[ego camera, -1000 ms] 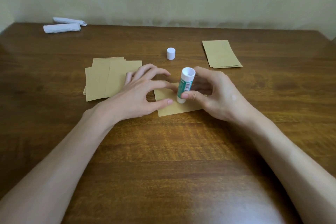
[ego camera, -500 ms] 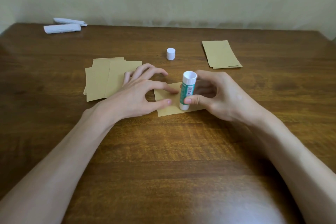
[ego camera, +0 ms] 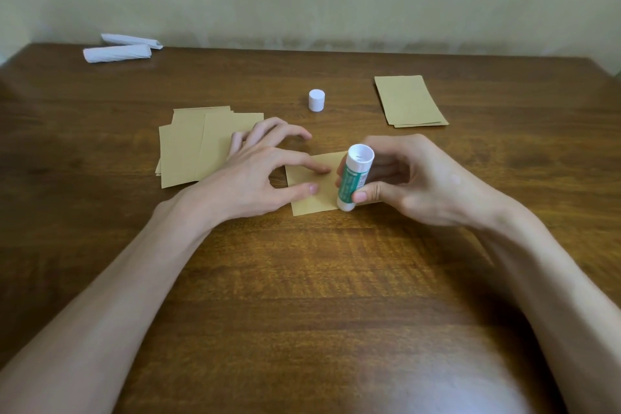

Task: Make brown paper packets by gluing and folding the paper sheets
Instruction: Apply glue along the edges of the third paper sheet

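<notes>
A brown sheet [ego camera: 312, 202] lies mid-worktop [ego camera: 302, 296]. The left hand [ego camera: 248, 178] arches over its left part, fingers [ego camera: 319, 169] spread wide, with the index and thumb tips pressing it flat. The right hand [ego camera: 426, 185] grips a green-and-white glue stick [ego camera: 353, 178], fingers curled round it, tilted with its lower end on the sheet's near edge. The white cap [ego camera: 316, 100] stands behind. A stack [ego camera: 198, 145] of sheets lies left, folded packets [ego camera: 408, 101] far right, and white rolls [ego camera: 117, 52] at the far left corner.
</notes>
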Tool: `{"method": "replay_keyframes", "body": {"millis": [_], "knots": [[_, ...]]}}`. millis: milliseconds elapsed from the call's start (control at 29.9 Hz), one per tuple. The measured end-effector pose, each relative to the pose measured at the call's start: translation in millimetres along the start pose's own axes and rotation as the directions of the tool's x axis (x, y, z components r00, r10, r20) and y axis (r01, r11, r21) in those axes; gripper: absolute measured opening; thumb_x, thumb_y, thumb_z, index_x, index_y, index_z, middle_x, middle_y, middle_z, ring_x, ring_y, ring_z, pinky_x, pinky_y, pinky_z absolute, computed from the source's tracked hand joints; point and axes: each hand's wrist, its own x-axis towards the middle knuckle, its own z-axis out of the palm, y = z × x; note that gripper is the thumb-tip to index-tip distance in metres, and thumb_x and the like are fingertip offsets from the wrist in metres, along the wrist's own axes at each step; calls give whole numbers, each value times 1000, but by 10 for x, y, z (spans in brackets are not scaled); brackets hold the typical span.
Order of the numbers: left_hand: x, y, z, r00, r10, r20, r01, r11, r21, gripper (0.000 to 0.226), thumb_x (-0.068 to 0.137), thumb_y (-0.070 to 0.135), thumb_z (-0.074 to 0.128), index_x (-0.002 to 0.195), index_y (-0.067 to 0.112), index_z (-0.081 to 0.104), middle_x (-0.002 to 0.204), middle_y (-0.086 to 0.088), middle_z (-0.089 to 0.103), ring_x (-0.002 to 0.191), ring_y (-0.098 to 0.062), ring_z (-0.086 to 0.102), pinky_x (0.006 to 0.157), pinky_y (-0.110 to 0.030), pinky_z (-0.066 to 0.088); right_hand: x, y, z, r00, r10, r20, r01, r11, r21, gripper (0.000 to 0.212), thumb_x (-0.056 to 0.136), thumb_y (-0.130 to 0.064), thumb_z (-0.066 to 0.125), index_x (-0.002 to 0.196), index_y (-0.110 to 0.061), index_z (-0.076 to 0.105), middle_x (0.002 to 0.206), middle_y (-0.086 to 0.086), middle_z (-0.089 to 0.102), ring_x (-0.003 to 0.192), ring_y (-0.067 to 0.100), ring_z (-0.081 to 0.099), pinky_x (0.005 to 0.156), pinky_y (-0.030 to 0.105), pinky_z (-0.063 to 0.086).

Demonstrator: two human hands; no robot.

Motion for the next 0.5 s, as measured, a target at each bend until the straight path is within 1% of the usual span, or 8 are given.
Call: {"method": "replay_keyframes", "body": {"millis": [67,134,167,234,267,334,401,501], "knots": [[2,-16,-4,1000,-6,2,6,1000,-6,26,92,65,59,118,66,61,152,26,34,147,-3,15,110,-38,13,-12,-25,-19,999,-17,-45,19,999,38,22,92,-8,78,111,-1,69,108,2,80,106,11,77,95,31,60],[6,-42,-16,1000,-13,1,13,1000,-22,30,91,66,59,121,64,63,153,27,33,149,-3,14,112,-38,12,-5,-45,-25,980,-52,-190,65,996,67,28,90,-15,77,115,-2,70,112,-1,79,108,9,75,97,25,59],[9,-55,-23,1000,-17,0,17,999,-29,31,91,66,58,121,65,63,154,27,32,149,-3,13,112,-38,12,11,-44,-20,961,-69,-268,90,994,68,30,91,-16,76,116,-1,70,114,-1,77,109,9,75,98,25,58],[18,-72,-36,1000,-23,4,23,999,-36,30,91,66,58,120,67,63,155,28,31,149,-3,12,111,-37,10,55,-19,20,933,-68,-354,102,992,77,29,94,-14,77,116,2,68,115,5,75,109,12,75,100,30,58],[23,-78,-38,1000,-24,3,25,999,-37,28,90,67,58,118,68,62,155,28,31,149,-3,12,111,-37,10,75,-4,54,933,-54,-356,92,992,91,28,94,-12,77,116,2,68,116,7,75,110,13,75,101,32,59],[31,-82,-40,1000,-23,-1,23,999,-31,24,89,71,55,113,73,57,155,28,32,149,-4,13,112,-38,11,114,14,134,948,-45,-316,79,992,95,25,95,-11,78,116,-1,69,116,7,74,110,15,75,102,34,59],[39,-84,-41,1000,-24,5,24,999,-22,23,88,75,47,110,74,54,155,28,32,149,-4,13,112,-39,12,145,15,207,965,-63,-254,80,995,59,21,95,-12,78,114,-7,71,116,1,75,109,13,75,101,33,59],[48,-91,-46,999,-32,13,32,999,-15,32,92,73,35,115,67,57,156,26,32,150,-5,12,116,-43,13,182,-18,282,978,-63,-199,70,997,27,22,96,-15,78,116,-22,71,117,-10,74,108,9,74,98,26,57]]}}
